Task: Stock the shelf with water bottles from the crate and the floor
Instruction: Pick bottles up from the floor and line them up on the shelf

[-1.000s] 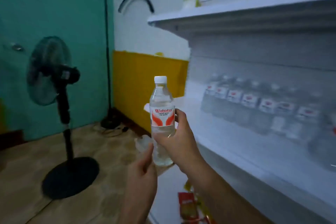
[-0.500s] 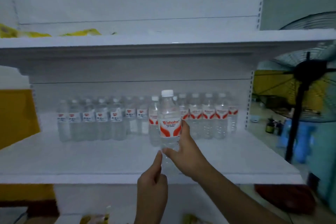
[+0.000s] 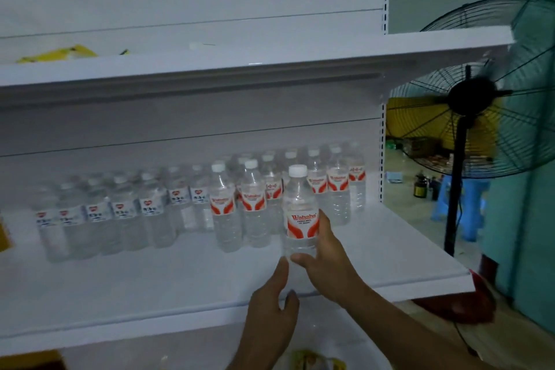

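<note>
My right hand [image 3: 327, 261] grips a clear water bottle [image 3: 300, 216] with a white cap and a red and white label, held upright just above the middle shelf board [image 3: 150, 294]. It is in front of the right part of a row of several similar bottles [image 3: 222, 210] standing at the back of that shelf. My left hand [image 3: 270, 306] is below the bottle at the shelf's front edge, its index finger reaching up to touch the bottle's base. No crate is in view.
An upper shelf [image 3: 240, 60] overhangs the bottles and carries yellow packets [image 3: 60, 54]. A black standing fan [image 3: 468, 96] is just right of the shelf, with a blue stool [image 3: 468, 204] behind it. Snack packs [image 3: 306, 360] lie on the shelf below.
The view swung from the room's left side to face the shelf. My right hand brought the bottle over the middle shelf, down toward the board and to the right, with my left hand following under it.
</note>
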Tool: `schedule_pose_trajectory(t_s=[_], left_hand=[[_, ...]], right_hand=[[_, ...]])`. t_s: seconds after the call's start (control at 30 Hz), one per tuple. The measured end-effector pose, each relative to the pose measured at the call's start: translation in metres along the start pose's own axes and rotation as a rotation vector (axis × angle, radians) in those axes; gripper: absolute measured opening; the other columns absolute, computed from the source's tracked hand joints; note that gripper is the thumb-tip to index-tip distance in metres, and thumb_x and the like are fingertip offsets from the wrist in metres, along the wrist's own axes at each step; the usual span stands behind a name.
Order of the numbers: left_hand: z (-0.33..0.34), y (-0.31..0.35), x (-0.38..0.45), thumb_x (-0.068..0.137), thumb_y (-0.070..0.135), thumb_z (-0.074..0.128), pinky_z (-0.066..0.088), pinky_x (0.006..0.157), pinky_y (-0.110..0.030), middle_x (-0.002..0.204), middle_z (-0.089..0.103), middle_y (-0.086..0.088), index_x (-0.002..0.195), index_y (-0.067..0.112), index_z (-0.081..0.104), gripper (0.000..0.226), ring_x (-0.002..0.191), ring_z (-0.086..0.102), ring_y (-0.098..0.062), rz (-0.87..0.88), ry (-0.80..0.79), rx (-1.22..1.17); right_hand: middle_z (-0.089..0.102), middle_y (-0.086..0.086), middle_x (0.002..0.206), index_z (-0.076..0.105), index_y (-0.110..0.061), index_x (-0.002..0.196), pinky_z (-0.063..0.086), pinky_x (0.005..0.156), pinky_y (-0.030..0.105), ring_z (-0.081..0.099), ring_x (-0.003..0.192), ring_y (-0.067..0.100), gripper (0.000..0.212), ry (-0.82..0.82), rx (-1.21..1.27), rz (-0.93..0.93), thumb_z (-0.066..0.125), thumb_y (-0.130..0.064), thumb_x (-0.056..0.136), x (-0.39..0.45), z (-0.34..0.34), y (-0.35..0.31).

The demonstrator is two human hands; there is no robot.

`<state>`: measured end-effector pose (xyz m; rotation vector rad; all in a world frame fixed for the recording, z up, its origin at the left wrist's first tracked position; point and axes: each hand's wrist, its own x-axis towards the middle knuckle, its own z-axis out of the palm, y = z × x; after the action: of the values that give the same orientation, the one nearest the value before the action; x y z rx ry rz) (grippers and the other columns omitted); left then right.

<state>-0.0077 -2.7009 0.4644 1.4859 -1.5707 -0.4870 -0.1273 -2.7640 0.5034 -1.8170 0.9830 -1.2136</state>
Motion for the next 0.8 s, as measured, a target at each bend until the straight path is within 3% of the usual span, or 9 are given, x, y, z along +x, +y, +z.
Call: schedule_pose_trajectory(t_s=[0.17, 0.33, 0.47, 0.63, 0.8], left_hand=[[-0.002, -0.025, 0.034, 0.099, 0.025, 0.045, 0.018, 0.112, -0.015, 0.149, 0.036, 0.01, 0.145, 0.022, 0.034, 0.048, 0.136, 0.035, -0.006, -0.003, -0.076, 0.246], [0.0, -0.045, 0.045, 0.1, 0.033, 0.034, 0.025, 0.112, -0.021, 0.148, 0.041, 0.004, 0.142, 0.02, 0.04, 0.044, 0.135, 0.038, -0.011, -0.025, -0.116, 0.582], [0.002, -0.048, 0.047, 0.1, 0.033, 0.035, 0.025, 0.11, -0.018, 0.149, 0.039, 0.006, 0.142, 0.021, 0.041, 0.044, 0.136, 0.036, -0.01, 0.005, -0.121, 0.617], [0.0, -0.045, 0.05, 0.098, 0.03, 0.038, 0.038, 0.102, -0.027, 0.137, 0.051, -0.003, 0.129, 0.015, 0.053, 0.037, 0.122, 0.049, -0.017, -0.021, -0.143, 0.64], [0.003, -0.046, 0.049, 0.099, 0.029, 0.036, 0.031, 0.109, -0.024, 0.146, 0.044, -0.001, 0.14, 0.016, 0.044, 0.044, 0.133, 0.041, -0.016, -0.057, -0.155, 0.63]], right_hand=[[0.043, -0.034, 0.12, 0.031, -0.044, 0.123, 0.032, 0.091, -0.004, 0.044, 0.108, -0.024, 0.071, 0.016, 0.008, -0.033, 0.07, -0.001, 0.083, 0.038, 0.011, 0.032], [0.041, -0.014, 0.138, 0.023, -0.037, 0.139, 0.027, 0.109, 0.024, 0.036, 0.127, 0.0, 0.077, 0.002, 0.014, -0.01, 0.067, -0.005, 0.086, 0.085, 0.021, 0.055], [0.035, -0.004, 0.151, 0.02, -0.026, 0.15, 0.028, 0.116, 0.038, 0.033, 0.139, 0.014, 0.08, -0.007, -0.006, 0.029, 0.065, -0.006, 0.087, 0.121, 0.032, 0.075], [0.043, 0.006, 0.144, 0.033, -0.018, 0.146, 0.029, 0.105, 0.029, 0.04, 0.134, 0.022, 0.068, 0.055, -0.073, 0.085, 0.066, -0.01, 0.087, 0.143, 0.05, 0.087], [0.042, 0.014, 0.134, 0.042, -0.009, 0.137, 0.033, 0.096, 0.027, 0.045, 0.122, 0.027, 0.054, 0.077, -0.138, 0.179, 0.066, -0.017, 0.089, 0.137, 0.053, 0.088]])
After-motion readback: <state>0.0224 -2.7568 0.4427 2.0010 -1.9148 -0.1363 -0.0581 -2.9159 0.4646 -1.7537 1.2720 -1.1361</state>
